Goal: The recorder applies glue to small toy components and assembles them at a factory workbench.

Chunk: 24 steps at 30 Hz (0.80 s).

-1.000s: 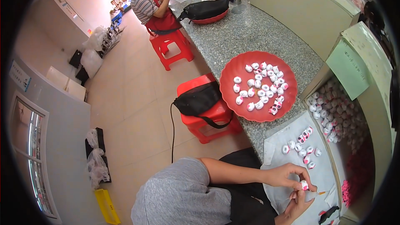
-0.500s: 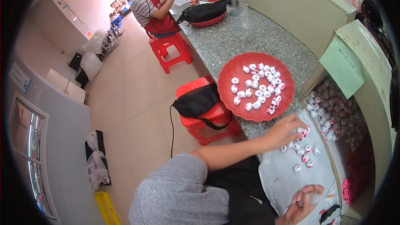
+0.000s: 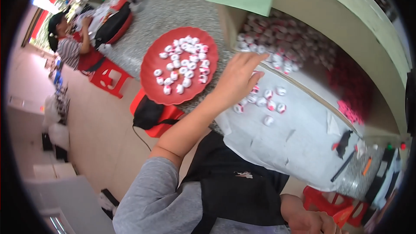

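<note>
My left hand (image 3: 242, 71) reaches over the far left of the white sheet (image 3: 268, 147), toward the front edge of a compartment. Its fingers are stretched out and the thumb stands apart, with nothing visible held. Small round white pieces with pink marks (image 3: 277, 63) lie piled at its fingertips. Several more such pieces (image 3: 261, 101) are scattered on the sheet below the palm. Low in the picture, near my body, my right hand (image 3: 310, 222) has its fingers curled; the lower edge cuts it off and hides what they hold.
A red scalloped plate (image 3: 151, 89) with many white pieces stands on the granite table, left of my left forearm. Bright pink bits (image 3: 349, 110) fill the compartment's right part. An orange stick (image 3: 367, 166) and a dark tool (image 3: 342, 167) lie right. Another person (image 3: 69, 47) sits far left.
The view has swung to the right. My left hand has left the pieces on the sheet and extended toward the compartment pile. My right hand has drawn back from the sheet toward my body.
</note>
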{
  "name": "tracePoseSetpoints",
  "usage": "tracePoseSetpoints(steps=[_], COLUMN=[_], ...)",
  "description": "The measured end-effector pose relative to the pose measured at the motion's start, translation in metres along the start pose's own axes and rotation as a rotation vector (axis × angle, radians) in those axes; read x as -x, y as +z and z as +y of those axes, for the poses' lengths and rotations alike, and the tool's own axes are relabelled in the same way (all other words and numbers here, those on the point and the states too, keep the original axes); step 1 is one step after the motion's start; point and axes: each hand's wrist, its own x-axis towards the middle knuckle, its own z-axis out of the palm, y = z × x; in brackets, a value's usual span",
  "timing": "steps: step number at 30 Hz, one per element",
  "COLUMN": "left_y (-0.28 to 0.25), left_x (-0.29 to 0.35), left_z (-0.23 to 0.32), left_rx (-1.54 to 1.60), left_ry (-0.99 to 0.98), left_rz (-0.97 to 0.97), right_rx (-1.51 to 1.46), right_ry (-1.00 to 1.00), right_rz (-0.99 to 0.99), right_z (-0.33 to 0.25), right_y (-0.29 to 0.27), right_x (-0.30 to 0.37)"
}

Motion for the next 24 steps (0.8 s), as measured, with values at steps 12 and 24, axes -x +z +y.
tracePoseSetpoints(steps=[12, 24], left_y=[0.197, 0.181], left_x=[-0.119, -0.108], left_z=[0.025, 0.050], left_rx=[-0.326, -0.161], left_ry=[0.558, 0.383], left_rz=[-0.059, -0.477], right_rx=[0.312, 0.435], right_ry=[-0.364, -0.004], right_rz=[-0.008, 0.473], right_z=[-0.004, -0.037], right_y=[-0.002, -0.035], right_x=[-0.002, 0.034])
